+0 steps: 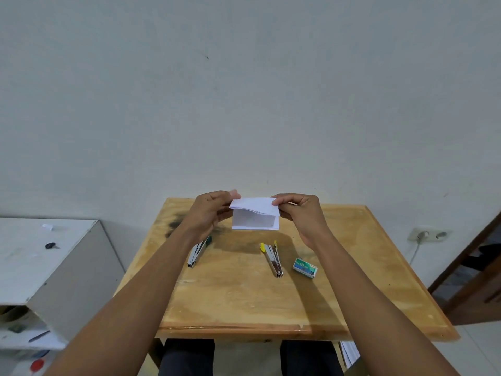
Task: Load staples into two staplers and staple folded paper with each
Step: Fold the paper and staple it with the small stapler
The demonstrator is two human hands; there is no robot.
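At the far left we saw a white cabinet (pixel 40 256) with a small dark object (pixel 51 245) lying on its top. Next came the wooden worktop (pixel 244 299), set against the pale wall. Over its far half the left hand (pixel 210 210) was raised, and its grip pinched the upper left corner of the folded paper (pixel 254 217) between thumb and curled fingers. Below that wrist, and partly hidden by it, a green-tipped stapler (pixel 195 255) lay flat on the worktop, green end away from us.

We found the folded paper held in the air between both hands, clear of the wood. Its top layer bowed upward, and the lower layers hung beneath. The right hand (pixel 301 210) matched the left, its grip pinching the upper right corner of the paper.

Nearer to us and under the paper, a yellow-tipped stapler (pixel 272 257) rested on the worktop, well apart from the green one. Just to its right lay a small green box of staples (pixel 305 268), not touching it. Farther right we noted a wall socket (pixel 429 235) with a cord plugged in.
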